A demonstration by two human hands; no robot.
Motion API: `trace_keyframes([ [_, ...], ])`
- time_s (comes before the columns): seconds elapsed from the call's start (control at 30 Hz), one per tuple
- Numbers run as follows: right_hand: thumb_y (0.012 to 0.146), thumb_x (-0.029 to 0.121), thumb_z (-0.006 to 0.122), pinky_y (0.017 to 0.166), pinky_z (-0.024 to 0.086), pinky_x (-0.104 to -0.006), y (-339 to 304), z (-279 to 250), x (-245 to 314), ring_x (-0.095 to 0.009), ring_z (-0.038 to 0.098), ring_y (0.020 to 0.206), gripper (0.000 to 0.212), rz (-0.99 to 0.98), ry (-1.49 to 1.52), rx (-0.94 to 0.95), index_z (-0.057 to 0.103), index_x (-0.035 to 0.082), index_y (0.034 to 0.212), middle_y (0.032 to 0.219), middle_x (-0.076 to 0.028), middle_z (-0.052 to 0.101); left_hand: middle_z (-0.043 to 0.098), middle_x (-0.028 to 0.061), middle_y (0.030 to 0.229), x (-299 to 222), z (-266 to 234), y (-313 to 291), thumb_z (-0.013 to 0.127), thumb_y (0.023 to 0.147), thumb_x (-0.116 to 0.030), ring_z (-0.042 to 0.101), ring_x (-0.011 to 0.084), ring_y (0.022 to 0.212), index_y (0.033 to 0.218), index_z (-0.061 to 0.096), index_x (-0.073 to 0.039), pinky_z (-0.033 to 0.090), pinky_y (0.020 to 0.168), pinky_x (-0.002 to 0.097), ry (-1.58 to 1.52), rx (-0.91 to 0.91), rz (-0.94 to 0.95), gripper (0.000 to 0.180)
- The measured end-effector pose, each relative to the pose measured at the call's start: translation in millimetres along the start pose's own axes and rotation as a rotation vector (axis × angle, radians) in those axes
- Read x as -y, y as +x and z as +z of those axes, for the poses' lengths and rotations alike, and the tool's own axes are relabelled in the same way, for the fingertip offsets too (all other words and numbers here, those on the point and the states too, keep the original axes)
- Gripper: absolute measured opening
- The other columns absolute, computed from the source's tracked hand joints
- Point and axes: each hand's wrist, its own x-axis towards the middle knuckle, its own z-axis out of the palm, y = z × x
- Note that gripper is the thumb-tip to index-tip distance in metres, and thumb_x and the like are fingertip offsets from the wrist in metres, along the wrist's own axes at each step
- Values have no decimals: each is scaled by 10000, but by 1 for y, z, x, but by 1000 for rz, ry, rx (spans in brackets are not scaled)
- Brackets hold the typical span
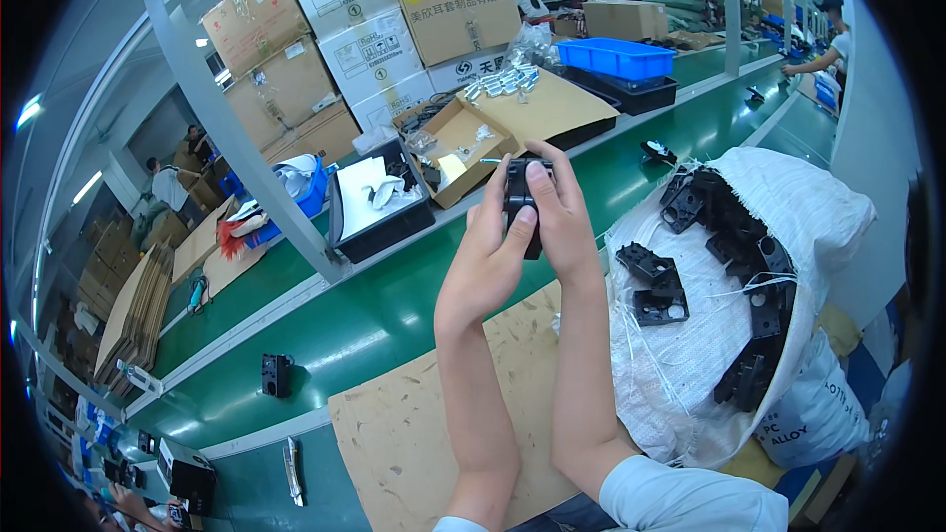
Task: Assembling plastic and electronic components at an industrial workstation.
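Observation:
Both my hands close around a black plastic housing (516,199), held up over the green conveyor. My left hand (485,261) grips it from the left side, and my right hand (564,225) from the right. Both thumbs press on its near face, while the fingers behind it are partly hidden. To the right of my forearms, a white woven sack (641,384) gapes, with several similar black plastic parts (764,310) in and on it. A sheet of brown cardboard (394,433) lies under my forearms.
On the green conveyor (365,345), one black part (276,374) sits at left and another farther along (657,152). A utility knife (294,471) lies at lower left. Beyond are a black bin (379,241), an open carton (463,138), a blue tray (618,59) and stacked boxes (355,49).

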Motion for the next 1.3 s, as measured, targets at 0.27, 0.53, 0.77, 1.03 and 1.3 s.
trace_keyframes([
  [0.27, 933, 254, 677, 803, 523, -276, 5, -5, -14, -126, 565, 1057, 548, 44, 238, -25, 445, -5, 1357, 1223, -122, 544, 581, 157, 1199, -3, -2, 0, 745, 738, -8, 597, 256, 1059, 1411, 406, -4, 500, 911, 345, 530, -72, 192, 753],
  [0.53, 987, 342, 351, 678, 473, -273, 10, -16, -27, -159, 577, 671, 431, 138, 484, -386, 603, 0, 919, 734, -84, 580, 659, 157, 987, -5, 6, 5, 798, 634, 4, 664, 284, 901, 1140, 586, -13, 516, 823, 351, 489, -3, 215, 549],
  [0.77, 995, 263, 356, 692, 459, -310, 10, -20, -37, -189, 561, 675, 403, -48, 282, -471, 581, 6, 780, 738, -89, 577, 686, 179, 1019, 2, 6, 9, 807, 630, -7, 679, 301, 940, 1143, 587, -23, 514, 854, 360, 469, 41, 209, 559],
  [1.03, 911, 165, 560, 971, 441, -362, 6, 5, -29, -282, 594, 1056, 255, -2, -440, -247, 644, 17, 1101, 1129, -162, 606, 694, 241, 1081, 119, -40, 13, 813, 750, -170, 680, 306, 1012, 1525, 140, -48, 509, 895, 394, 445, -90, -396, 1033],
  [1.3, 941, 221, 575, 664, 487, -305, -15, -6, 43, -155, 605, 696, 269, 148, -159, 297, 660, -31, 900, 753, -111, 653, 579, 204, 1267, 145, -20, 13, 702, 821, -348, 530, 409, 1183, 1463, 334, -92, 266, 1067, 547, 1139, -167, -582, 783],
])
